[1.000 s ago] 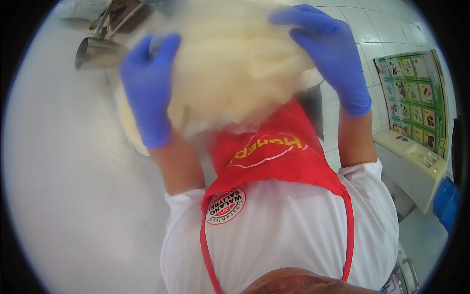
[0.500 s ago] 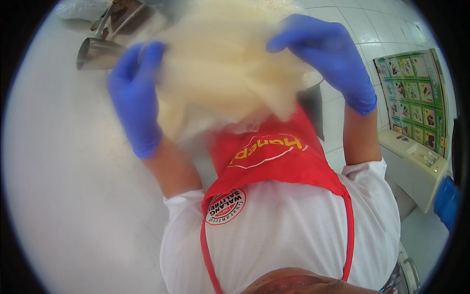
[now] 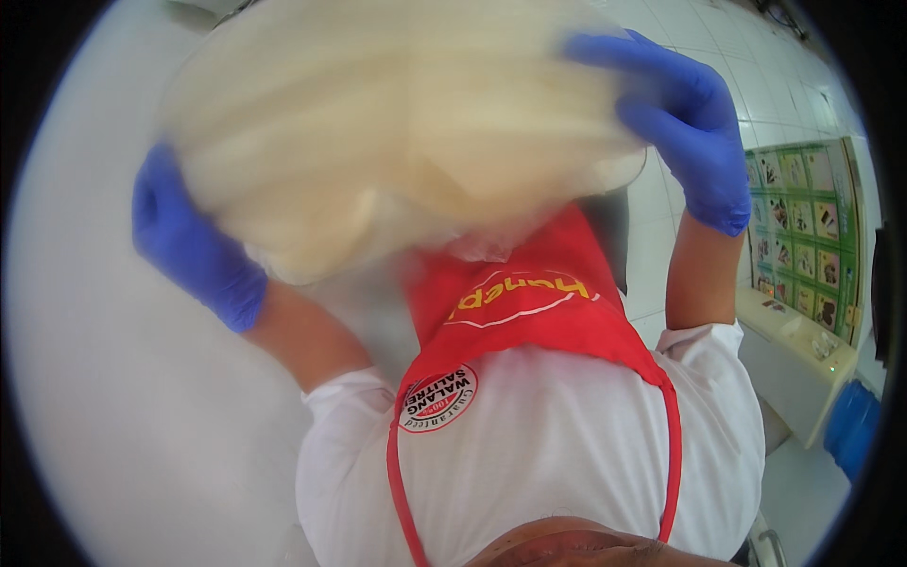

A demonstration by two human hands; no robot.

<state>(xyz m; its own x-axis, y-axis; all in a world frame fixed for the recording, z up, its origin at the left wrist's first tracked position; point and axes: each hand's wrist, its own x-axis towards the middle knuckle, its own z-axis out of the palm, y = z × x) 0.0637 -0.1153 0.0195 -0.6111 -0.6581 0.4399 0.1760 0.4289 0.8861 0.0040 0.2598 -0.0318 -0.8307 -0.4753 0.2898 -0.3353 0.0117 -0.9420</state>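
Observation:
A wide, pale cream sheet [image 3: 406, 123] hangs between my hands at the top of the head view. It is floppy, creased and blurred by motion; I cannot tell its material. My left hand [image 3: 194, 241], in a blue glove, is closed at its left edge. On the other side my right hand [image 3: 690, 132], gloved in blue too, grips the right edge between thumb and fingers, and its fingertips are partly lost in blur. A clear, crinkled plastic piece [image 3: 482, 248] shows below the sheet, against my red apron [image 3: 539, 283]. The sheet hides whatever lies behind it.
A smooth light-grey surface [image 3: 113, 378] spreads along my left. On the right are a white tiled floor [image 3: 652, 236], a green picture panel [image 3: 803, 217], a cream-coloured appliance [image 3: 798, 359] and a blue plastic container [image 3: 853, 430].
My hands have moved farther apart, the left one outward and down, the right one outward. The sheet is spread wider and covers the metal cup seen earlier at upper left.

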